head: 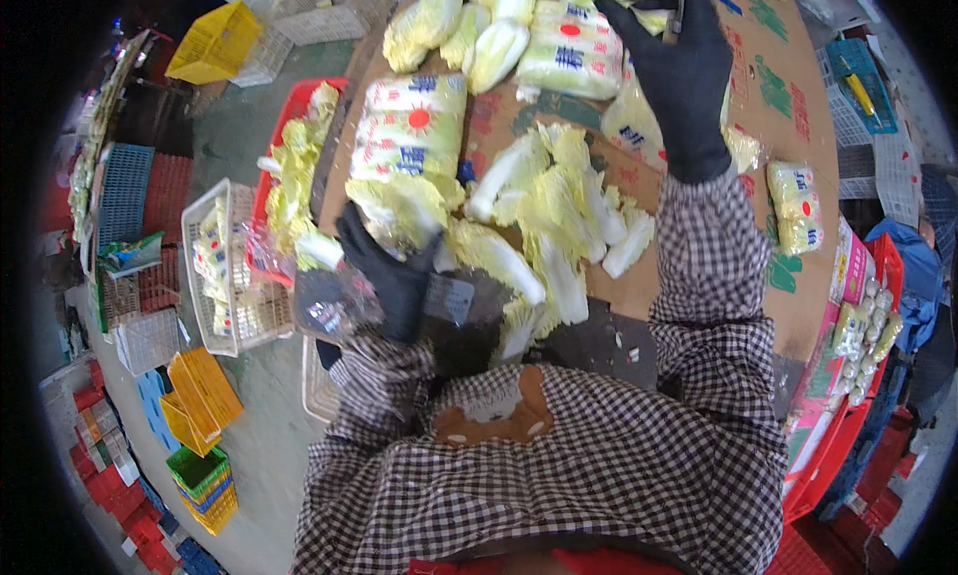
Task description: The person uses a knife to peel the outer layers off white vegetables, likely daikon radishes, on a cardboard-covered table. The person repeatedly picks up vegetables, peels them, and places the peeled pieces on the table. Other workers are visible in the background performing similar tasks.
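Observation:
My left hand (pixel 400 283), in a black glove, is spread open at the near edge of loose napa cabbage leaves (pixel 404 204). A bagged napa cabbage pack (pixel 412 129) with printed plastic lies just beyond those leaves. Pale trimmed cabbage leaves (pixel 554 215) are heaped in front of me, between my arms. My right hand (pixel 685 88), also gloved in black, reaches to the far side with its thumb out. A narrow dark object with a metallic edge (pixel 679 6) runs along its fingers, which the picture's top edge cuts off. Beside it are another bagged pack (pixel 572 51) and unwrapped napa cabbages (pixel 498 47).
Cardboard (pixel 786 305) covers the table, with a small bagged pack (pixel 795 208) on the right. At left stand a red crate (pixel 288 118) of leaves and a white basket (pixel 236 343) of bagged packs. A red crate (pixel 891 253) with packed produce is at right.

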### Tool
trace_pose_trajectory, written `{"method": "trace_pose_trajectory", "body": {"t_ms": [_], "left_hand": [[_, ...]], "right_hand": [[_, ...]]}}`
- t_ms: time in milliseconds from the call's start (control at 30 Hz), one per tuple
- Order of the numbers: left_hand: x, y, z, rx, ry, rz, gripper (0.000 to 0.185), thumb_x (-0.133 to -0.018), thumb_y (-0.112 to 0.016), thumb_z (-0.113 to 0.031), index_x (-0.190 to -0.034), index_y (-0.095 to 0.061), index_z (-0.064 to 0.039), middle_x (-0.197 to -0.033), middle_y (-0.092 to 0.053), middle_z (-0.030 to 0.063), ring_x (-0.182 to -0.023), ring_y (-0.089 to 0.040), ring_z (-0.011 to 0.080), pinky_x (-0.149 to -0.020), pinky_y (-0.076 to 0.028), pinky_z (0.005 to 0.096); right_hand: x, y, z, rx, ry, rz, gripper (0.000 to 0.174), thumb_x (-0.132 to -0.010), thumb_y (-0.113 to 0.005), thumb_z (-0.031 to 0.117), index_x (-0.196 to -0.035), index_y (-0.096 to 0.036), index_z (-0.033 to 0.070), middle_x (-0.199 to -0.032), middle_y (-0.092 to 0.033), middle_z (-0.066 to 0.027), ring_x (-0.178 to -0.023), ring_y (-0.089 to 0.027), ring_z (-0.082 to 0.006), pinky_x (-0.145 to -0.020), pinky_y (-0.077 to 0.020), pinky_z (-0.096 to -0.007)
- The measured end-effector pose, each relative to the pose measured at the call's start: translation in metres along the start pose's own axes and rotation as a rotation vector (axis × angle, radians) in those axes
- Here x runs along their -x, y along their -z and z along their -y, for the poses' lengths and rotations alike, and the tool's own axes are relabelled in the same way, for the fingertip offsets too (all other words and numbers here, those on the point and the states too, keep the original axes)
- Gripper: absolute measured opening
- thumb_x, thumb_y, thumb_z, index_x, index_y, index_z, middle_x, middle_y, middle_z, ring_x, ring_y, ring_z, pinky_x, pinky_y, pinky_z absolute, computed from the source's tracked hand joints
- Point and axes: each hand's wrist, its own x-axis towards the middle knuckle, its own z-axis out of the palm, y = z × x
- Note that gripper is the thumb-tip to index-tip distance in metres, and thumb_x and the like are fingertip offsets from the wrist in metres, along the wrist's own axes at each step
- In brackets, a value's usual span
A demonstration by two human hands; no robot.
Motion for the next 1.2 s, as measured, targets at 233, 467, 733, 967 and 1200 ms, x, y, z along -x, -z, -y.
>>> {"method": "trace_pose_trajectory", "body": {"t_ms": [233,467,733,967,1200], "left_hand": [[-0.027,-0.033,0.063,-0.165,0.339,0.334,0.082,-0.069,-0.062,-0.035,-0.129,-0.013,-0.008,-0.128,-0.025,0.0216,-0.120,-0.013,0.0414,-0.097,-0.010,0.0476],[0.040,-0.008,0.027,0.440,-0.127,0.398,0.072,-0.064,-0.068,-0.023,-0.124,-0.031,-0.012,-0.121,-0.031,0.0224,-0.115,-0.022,0.0432,-0.093,-0.020,0.0518],[0.137,-0.022,0.012,0.147,-0.466,0.419,0.043,-0.062,-0.060,-0.030,-0.104,-0.055,-0.032,-0.126,-0.032,0.0163,-0.112,-0.027,0.0489,-0.084,-0.033,0.0529],[0.097,0.019,0.096,-0.308,-0.449,0.229,0.051,-0.056,-0.064,-0.030,-0.106,-0.054,-0.027,-0.131,-0.022,0.0165,-0.119,-0.008,0.0467,-0.094,-0.015,0.0554],[-0.023,0.039,0.174,-0.235,-0.178,0.125,0.078,-0.043,-0.076,-0.021,-0.114,-0.045,-0.024,-0.131,-0.024,0.0120,-0.121,-0.009,0.0419,-0.091,-0.022,0.0538]], "right_hand": [[0.147,-0.012,-0.060,-0.112,-0.187,0.606,0.040,-0.073,-0.046,0.002,-0.113,-0.042,0.004,-0.112,-0.045,-0.0158,-0.105,-0.043,-0.0293,-0.086,-0.0355,-0.0343],[0.210,-0.039,-0.074,0.007,-0.133,0.957,0.060,-0.070,-0.058,0.013,-0.122,-0.031,0.003,-0.126,-0.031,-0.0175,-0.118,-0.025,-0.0283,-0.096,-0.0207,-0.0365],[0.277,-0.045,0.052,-1.360,-0.961,0.547,0.056,-0.074,-0.056,0.011,-0.123,-0.029,0.002,-0.124,-0.033,-0.0135,-0.114,-0.032,-0.0232,-0.093,-0.0281,-0.0333],[0.206,-0.120,0.141,-1.416,-0.498,1.067,0.046,-0.077,-0.043,0.006,-0.121,-0.031,-0.001,-0.122,-0.034,-0.0160,-0.113,-0.034,-0.0247,-0.094,-0.0280,-0.0338],[0.112,-0.208,0.187,-0.811,-0.053,0.786,0.059,-0.060,-0.042,-0.010,-0.114,-0.046,0.012,-0.126,-0.030,-0.0169,-0.118,-0.028,-0.0284,-0.095,-0.0253,-0.0327]]}}
